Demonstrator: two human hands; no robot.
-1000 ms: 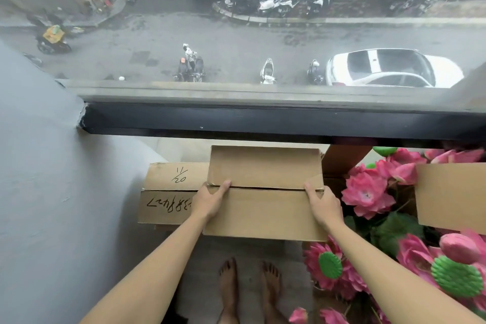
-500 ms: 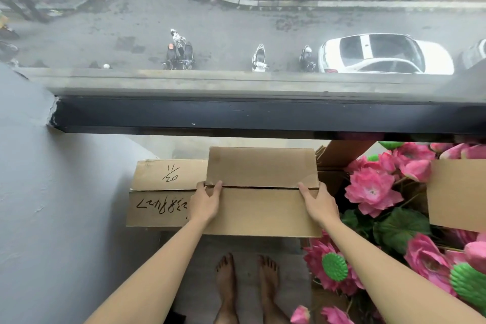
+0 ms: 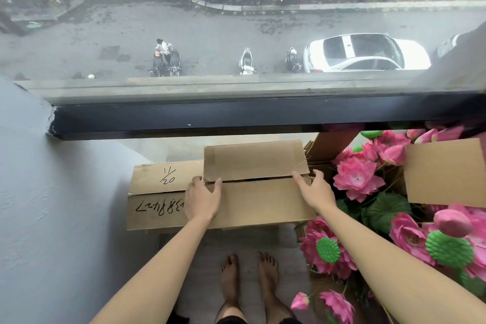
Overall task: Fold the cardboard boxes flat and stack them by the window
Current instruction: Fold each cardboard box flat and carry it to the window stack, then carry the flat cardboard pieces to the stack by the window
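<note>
**Flattened box under your hands, below the window**

Head view: You are looking down past a dark window frame (image 3: 236, 116) that runs across the middle of the picture. Through the glass above it lies a wet grey street (image 3: 210, 31), with a white car (image 3: 365, 52) at the right and parked scooters (image 3: 246, 62) along the near kerb.

Below the frame, in the lower centre, your left hand (image 3: 202, 198) lies on the left end of a flattened cardboard box (image 3: 260, 200), fingers spread over its edge and thumb laid on top; they press rather than clench. Your right hand (image 3: 314, 191) rests on the box's right end, fingers straight and pointing toward the window. This box lies on top of a wider flat box with handwriting (image 3: 155, 192), which sticks out to the left and sits on the floor against the wall under the window.

A plain grey wall (image 3: 52, 205) fills the left side of the picture. The floor (image 3: 210, 252) at the bottom centre is pale, and your bare feet (image 3: 249, 276) stand on it just short of the boxes. To the right, pink artificial flowers (image 3: 357, 179) with green seed heads crowd the corner, and a cardboard flap (image 3: 447, 173) stands among them at the right edge.
</note>
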